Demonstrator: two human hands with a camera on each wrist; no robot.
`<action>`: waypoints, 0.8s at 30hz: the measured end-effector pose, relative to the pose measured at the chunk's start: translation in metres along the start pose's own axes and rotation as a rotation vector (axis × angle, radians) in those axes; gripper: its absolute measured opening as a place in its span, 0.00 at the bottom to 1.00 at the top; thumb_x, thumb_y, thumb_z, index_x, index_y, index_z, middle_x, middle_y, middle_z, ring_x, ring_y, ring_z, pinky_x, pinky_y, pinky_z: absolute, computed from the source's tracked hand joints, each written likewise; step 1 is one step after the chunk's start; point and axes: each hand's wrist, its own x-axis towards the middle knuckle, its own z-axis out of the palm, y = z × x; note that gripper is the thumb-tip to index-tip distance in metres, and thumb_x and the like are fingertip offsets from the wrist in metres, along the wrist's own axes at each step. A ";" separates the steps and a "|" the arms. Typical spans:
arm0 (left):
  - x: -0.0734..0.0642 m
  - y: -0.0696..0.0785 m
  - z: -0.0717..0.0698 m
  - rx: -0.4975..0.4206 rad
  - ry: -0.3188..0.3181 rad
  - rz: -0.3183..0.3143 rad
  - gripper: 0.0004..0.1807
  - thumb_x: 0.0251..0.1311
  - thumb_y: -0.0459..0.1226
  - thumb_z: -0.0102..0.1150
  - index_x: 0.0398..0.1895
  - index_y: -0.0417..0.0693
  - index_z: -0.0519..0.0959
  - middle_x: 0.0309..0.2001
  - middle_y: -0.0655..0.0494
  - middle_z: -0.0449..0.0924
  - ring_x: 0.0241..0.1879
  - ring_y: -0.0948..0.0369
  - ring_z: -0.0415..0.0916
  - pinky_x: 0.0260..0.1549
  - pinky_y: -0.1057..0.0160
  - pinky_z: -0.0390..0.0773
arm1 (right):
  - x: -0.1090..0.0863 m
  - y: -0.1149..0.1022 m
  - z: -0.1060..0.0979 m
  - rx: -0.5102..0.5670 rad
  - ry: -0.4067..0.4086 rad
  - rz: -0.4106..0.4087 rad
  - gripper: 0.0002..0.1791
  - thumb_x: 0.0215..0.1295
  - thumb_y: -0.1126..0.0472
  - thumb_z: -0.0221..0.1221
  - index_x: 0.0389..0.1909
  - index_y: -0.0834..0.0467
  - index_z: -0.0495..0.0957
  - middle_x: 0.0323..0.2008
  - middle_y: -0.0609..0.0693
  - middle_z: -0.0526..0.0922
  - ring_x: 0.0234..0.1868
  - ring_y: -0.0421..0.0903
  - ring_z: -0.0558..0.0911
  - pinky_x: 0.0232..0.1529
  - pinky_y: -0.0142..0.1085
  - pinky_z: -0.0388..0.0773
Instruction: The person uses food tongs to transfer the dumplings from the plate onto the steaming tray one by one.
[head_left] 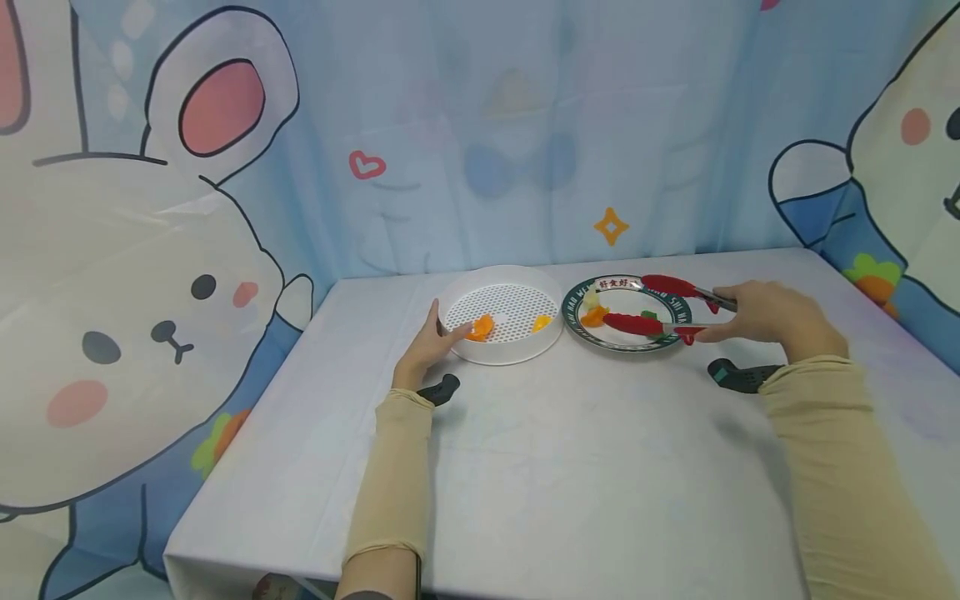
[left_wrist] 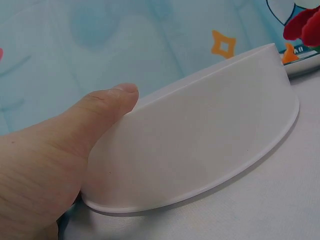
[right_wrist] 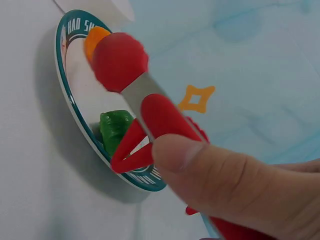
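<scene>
My left hand (head_left: 429, 343) grips the near left rim of a round white sieve (head_left: 504, 354), its thumb over the edge. Inside lie an orange piece (head_left: 481, 327) and a yellow-orange piece (head_left: 542, 322) on the perforated bottom. My right hand (head_left: 772, 318) holds red-tipped tongs (head_left: 633, 324), spread apart, above a green-rimmed plate (head_left: 572, 312). On that plate are an orange piece (head_left: 595, 317), a pale yellow piece (head_left: 591, 298) and a green piece (right_wrist: 114, 129), partly hidden by the tongs. Whether the tongs touch any piece, I cannot tell.
A white cloth (head_left: 570, 467) covers the table. The sieve stands close beside the plate's left side. Behind the table hangs a blue curtain (head_left: 480, 100) with cartoon rabbits. Black camera mounts (head_left: 742, 377) stick out from the wrists.
</scene>
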 end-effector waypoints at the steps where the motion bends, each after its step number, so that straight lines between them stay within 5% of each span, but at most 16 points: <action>1: 0.000 0.000 0.000 -0.002 0.001 0.000 0.60 0.50 0.65 0.58 0.76 0.65 0.30 0.77 0.53 0.36 0.76 0.55 0.37 0.73 0.49 0.43 | 0.001 -0.001 0.000 -0.004 -0.014 0.002 0.70 0.28 0.22 0.65 0.66 0.67 0.59 0.51 0.77 0.66 0.48 0.71 0.64 0.37 0.61 0.75; 12: -0.003 0.001 -0.001 -0.017 -0.003 -0.008 0.60 0.50 0.66 0.59 0.75 0.66 0.30 0.78 0.56 0.34 0.76 0.55 0.36 0.73 0.48 0.42 | 0.005 -0.011 0.009 0.015 -0.085 0.011 0.64 0.34 0.27 0.67 0.66 0.68 0.61 0.52 0.77 0.67 0.49 0.72 0.64 0.38 0.61 0.73; 19: -0.001 0.001 -0.001 -0.019 -0.007 -0.008 0.60 0.50 0.65 0.59 0.75 0.66 0.30 0.78 0.55 0.34 0.76 0.56 0.35 0.73 0.49 0.43 | 0.003 -0.012 0.015 0.014 -0.078 0.000 0.63 0.35 0.25 0.65 0.66 0.66 0.62 0.56 0.77 0.63 0.52 0.74 0.62 0.41 0.65 0.71; 24: 0.000 0.001 -0.001 -0.019 -0.009 -0.004 0.60 0.50 0.65 0.59 0.75 0.65 0.30 0.78 0.55 0.34 0.76 0.56 0.35 0.73 0.49 0.42 | 0.005 -0.013 0.017 0.029 -0.050 -0.009 0.59 0.38 0.27 0.66 0.64 0.67 0.65 0.54 0.77 0.66 0.51 0.72 0.65 0.36 0.59 0.75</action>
